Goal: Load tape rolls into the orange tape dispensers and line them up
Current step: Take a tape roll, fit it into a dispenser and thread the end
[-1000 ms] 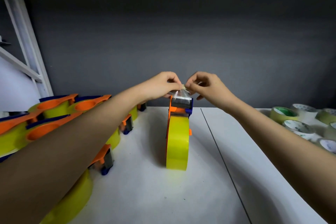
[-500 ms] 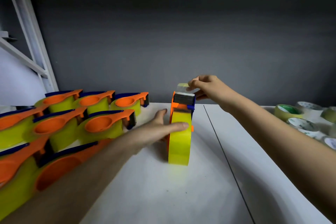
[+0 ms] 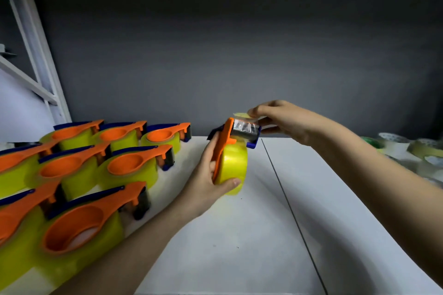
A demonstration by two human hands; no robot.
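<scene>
White tabletop [image 3: 239,246] runs back to a dark grey wall [image 3: 239,43], and over it I see the orange tape dispenser [image 3: 221,148] standing on edge, tipped a little left, loaded with a glossy yellow tape roll [image 3: 233,167]. Its blue-trimmed head carries a silvery stretch of tape [image 3: 244,129] across the top.

My left hand [image 3: 206,182] grips it, fingers curled round the orange side, thumb pressed on the roll's lower edge. My right hand [image 3: 285,122] pinches the loose tape end [image 3: 241,115] just above the head.

Half a second ago the left hand only touched the roll with flat fingers and the dispenser sat on the table; now it looks slightly lifted, though I cannot tell for certain.

To the left, loaded dispensers [image 3: 134,165] lie flat in rows. Spare tape rolls [image 3: 395,146] sit blurred at far right.
</scene>
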